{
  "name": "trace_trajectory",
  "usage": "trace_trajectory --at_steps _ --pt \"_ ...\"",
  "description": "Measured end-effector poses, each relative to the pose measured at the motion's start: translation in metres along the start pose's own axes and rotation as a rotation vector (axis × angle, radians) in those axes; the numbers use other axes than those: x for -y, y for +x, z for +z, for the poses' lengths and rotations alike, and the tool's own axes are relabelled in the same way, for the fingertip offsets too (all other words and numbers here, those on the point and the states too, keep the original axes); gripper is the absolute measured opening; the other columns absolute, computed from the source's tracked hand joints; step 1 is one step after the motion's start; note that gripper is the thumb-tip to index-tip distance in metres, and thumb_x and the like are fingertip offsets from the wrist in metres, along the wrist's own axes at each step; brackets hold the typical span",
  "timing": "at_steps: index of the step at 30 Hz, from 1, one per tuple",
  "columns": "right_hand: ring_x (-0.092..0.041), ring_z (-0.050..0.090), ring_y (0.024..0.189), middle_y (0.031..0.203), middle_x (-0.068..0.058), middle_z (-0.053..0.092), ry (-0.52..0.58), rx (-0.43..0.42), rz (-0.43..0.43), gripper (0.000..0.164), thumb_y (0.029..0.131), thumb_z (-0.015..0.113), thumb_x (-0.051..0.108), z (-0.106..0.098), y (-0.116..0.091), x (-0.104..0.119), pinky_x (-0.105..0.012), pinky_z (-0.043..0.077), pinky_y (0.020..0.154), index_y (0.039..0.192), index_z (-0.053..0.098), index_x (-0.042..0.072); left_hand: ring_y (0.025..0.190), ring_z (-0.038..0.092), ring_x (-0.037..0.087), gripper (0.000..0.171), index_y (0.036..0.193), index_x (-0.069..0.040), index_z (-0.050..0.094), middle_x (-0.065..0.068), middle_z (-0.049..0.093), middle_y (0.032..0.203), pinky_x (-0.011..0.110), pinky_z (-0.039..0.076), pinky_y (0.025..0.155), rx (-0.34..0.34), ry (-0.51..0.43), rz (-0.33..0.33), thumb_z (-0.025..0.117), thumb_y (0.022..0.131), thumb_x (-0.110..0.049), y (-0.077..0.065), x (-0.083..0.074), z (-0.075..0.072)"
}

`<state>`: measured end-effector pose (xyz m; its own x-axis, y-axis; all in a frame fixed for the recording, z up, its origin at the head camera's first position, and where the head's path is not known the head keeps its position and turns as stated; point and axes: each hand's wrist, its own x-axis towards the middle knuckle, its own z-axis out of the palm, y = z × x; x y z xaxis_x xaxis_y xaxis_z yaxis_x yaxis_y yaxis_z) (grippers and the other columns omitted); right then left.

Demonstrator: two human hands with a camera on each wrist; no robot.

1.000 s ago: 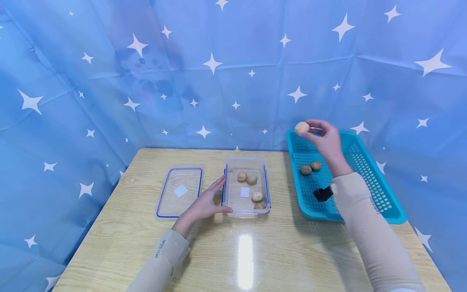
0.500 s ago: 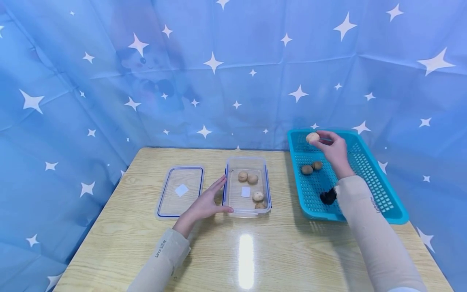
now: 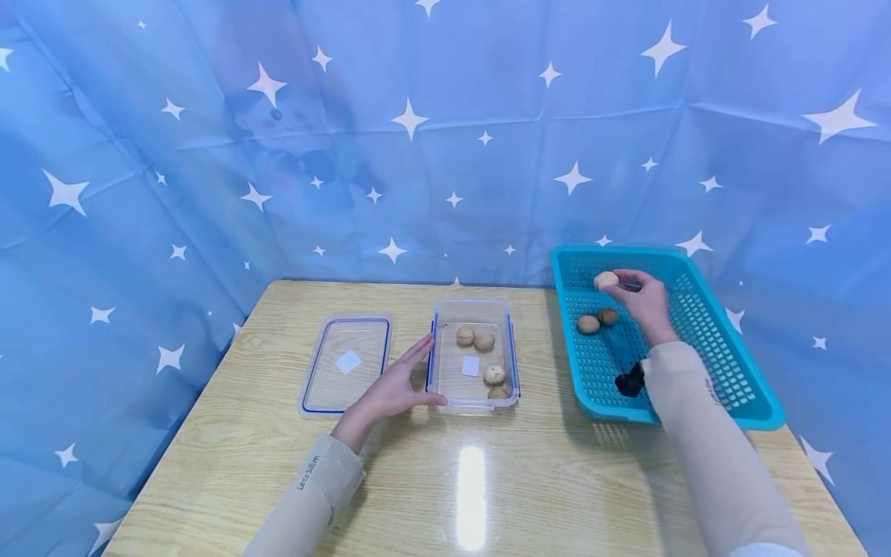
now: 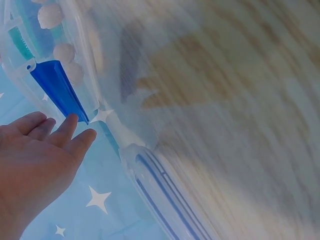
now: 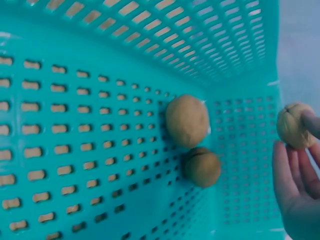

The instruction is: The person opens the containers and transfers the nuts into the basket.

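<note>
My right hand [image 3: 643, 303] pinches a walnut [image 3: 606, 281] between thumb and fingertips, above the far part of the turquoise basket [image 3: 581, 387]. Two more walnuts lie touching on the basket floor, a larger one [image 5: 187, 121] and a smaller one [image 5: 202, 167]. At the middle of the table stands a clear plastic box [image 3: 452, 393] with several walnuts [image 3: 483, 341] inside. My left hand [image 3: 394, 388] rests against the box's left side, thumb near its front corner, fingers spread and straight. In the left wrist view those fingers lie by the box's blue latch [image 4: 59, 91].
A clear lid [image 3: 348, 394] with a blue seal lies flat left of the box. White labels mark lid and box. Behind the wooden table [image 3: 390, 495] hangs a blue curtain [image 3: 334, 216] with white stars. A black wrist camera [image 3: 629, 380] sits under the right wrist.
My right hand, with the walnut, has moved right and down from above the basket's far left rim to lower over the basket. The left hand stays at the box.
</note>
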<state>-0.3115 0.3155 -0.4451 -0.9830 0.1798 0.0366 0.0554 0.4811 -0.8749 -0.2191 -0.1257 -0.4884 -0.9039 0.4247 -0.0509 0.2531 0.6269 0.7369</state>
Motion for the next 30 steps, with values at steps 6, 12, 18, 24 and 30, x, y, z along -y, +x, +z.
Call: trace_trajectory --at_steps 6,12,18,24,30 --pt "-0.042 0.041 0.136 0.149 -0.026 0.043 -0.013 0.011 0.043 0.063 0.100 0.057 0.042 -0.001 0.006 -0.015 -0.059 0.041 0.110 0.147 0.046 0.001 0.154 0.020 0.035 0.107 0.160 -0.014 0.022 0.003 0.014 0.169 0.057 0.024 0.123 -0.005 0.001 0.002 0.085 0.077 -0.039 -0.001 -0.001 0.000" --pt "-0.047 0.038 0.136 0.148 -0.027 0.043 -0.029 0.065 0.068 0.062 0.099 0.060 0.039 -0.001 0.010 -0.027 -0.064 0.036 0.111 0.144 0.046 -0.001 0.154 0.019 0.034 0.107 0.160 -0.014 0.021 0.002 0.014 0.169 0.057 0.023 0.124 -0.004 -0.007 -0.005 0.085 0.077 -0.038 -0.001 -0.002 0.000" --pt "-0.049 0.037 0.136 0.147 -0.031 0.042 -0.068 0.134 0.066 0.061 0.099 0.061 0.036 -0.001 0.010 -0.034 -0.066 0.033 0.112 0.142 0.046 -0.004 0.154 0.019 0.034 0.108 0.160 -0.014 0.022 0.001 0.014 0.169 0.057 0.024 0.123 -0.004 -0.004 -0.006 0.086 0.077 -0.038 -0.002 -0.002 0.000" --pt "-0.048 0.036 0.138 0.148 -0.031 0.042 -0.054 0.194 0.058 0.060 0.100 0.059 0.034 0.000 0.014 -0.040 -0.064 0.033 0.114 0.144 0.044 -0.005 0.154 0.019 0.033 0.108 0.160 -0.015 0.022 -0.003 0.013 0.169 0.056 0.024 0.124 -0.004 0.001 -0.009 0.086 0.077 -0.039 -0.002 -0.002 0.000" --pt "-0.043 0.040 0.138 0.150 -0.026 0.045 -0.009 0.103 0.040 0.061 0.101 0.058 0.036 0.003 0.017 -0.038 -0.061 0.035 0.114 0.147 0.044 0.000 0.154 0.019 0.033 0.108 0.160 -0.014 0.022 -0.003 0.013 0.169 0.056 0.024 0.124 -0.006 0.005 -0.006 0.086 0.077 -0.038 -0.001 -0.002 0.000"
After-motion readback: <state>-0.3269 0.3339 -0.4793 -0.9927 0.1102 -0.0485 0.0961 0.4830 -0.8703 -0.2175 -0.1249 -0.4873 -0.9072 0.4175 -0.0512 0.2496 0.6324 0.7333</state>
